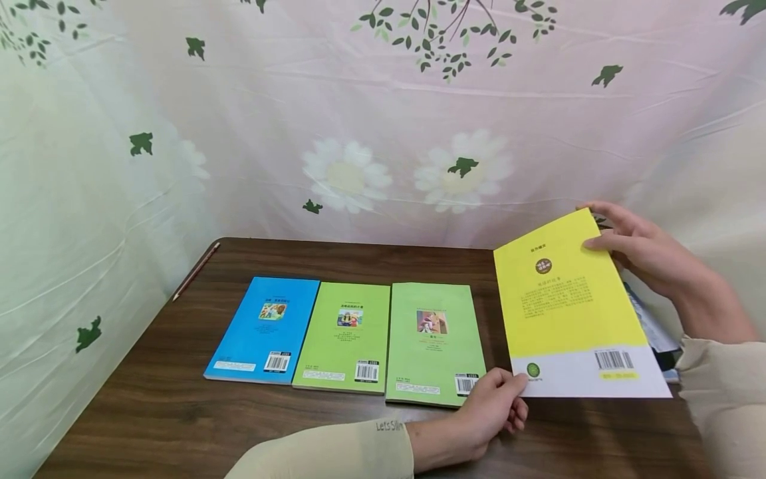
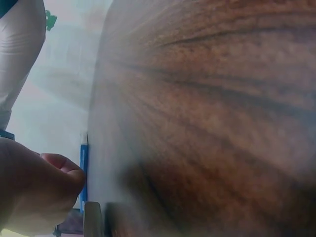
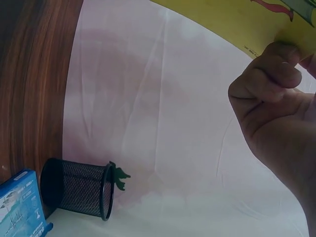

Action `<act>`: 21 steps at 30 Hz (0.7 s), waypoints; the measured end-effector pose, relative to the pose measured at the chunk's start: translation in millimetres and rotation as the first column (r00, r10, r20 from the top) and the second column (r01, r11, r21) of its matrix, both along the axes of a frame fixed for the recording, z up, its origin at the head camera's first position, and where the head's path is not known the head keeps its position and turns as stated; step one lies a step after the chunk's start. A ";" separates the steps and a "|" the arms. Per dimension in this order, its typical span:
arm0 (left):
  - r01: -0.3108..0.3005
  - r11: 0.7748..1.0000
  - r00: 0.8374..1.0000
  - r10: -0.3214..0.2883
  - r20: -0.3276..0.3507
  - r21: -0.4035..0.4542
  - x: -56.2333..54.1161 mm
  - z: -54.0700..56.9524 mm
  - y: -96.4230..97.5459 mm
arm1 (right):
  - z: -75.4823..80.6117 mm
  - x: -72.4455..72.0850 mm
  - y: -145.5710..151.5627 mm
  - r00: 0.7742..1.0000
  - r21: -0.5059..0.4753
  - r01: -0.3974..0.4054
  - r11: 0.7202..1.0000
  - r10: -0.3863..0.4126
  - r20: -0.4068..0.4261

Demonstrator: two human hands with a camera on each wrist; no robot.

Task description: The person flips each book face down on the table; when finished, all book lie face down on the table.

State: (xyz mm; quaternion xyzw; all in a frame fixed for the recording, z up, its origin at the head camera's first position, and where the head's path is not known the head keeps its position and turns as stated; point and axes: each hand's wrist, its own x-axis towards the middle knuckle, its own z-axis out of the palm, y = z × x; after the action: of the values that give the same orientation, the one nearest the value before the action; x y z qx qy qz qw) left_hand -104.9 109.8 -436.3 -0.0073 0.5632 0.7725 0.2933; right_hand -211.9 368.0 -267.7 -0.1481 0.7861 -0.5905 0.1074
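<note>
A yellow book [image 1: 556, 293], its back cover with a white bottom strip and barcode facing up, is held tilted above the right part of the table. My right hand [image 1: 664, 259] pinches its upper right edge, thumb on the cover and fingers behind. At the lower left corner, my left hand [image 1: 493, 409] pinches the same book between thumb and fingers. To the left, a blue book [image 1: 263, 332], a green book [image 1: 344, 339] and a lighter green book [image 1: 433, 339] lie side by side, back covers up. The right wrist view shows the yellow book's other side [image 3: 217, 19].
A pencil [image 1: 196, 271] lies along the table's left edge. In the right wrist view, a black mesh pen holder [image 3: 79, 190] stands beside a blue box [image 3: 22, 207]. A printed curtain [image 1: 269, 133] hangs behind the dark wooden table [image 1: 179, 412].
</note>
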 end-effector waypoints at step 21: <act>-0.109 0.994 0.994 0.109 0.008 0.010 -1.8 -2.1 -2.1 | -17.9 -4.5 2.0 0.993 0.275 0.116 0.954 -0.118 -0.010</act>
State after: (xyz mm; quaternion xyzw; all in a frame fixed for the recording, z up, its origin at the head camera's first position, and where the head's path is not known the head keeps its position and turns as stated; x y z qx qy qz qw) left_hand -106.7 107.7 -438.4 -0.0395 0.5567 0.7903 0.2529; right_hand -216.3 370.0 -285.6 -0.0829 0.8674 -0.4814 0.0945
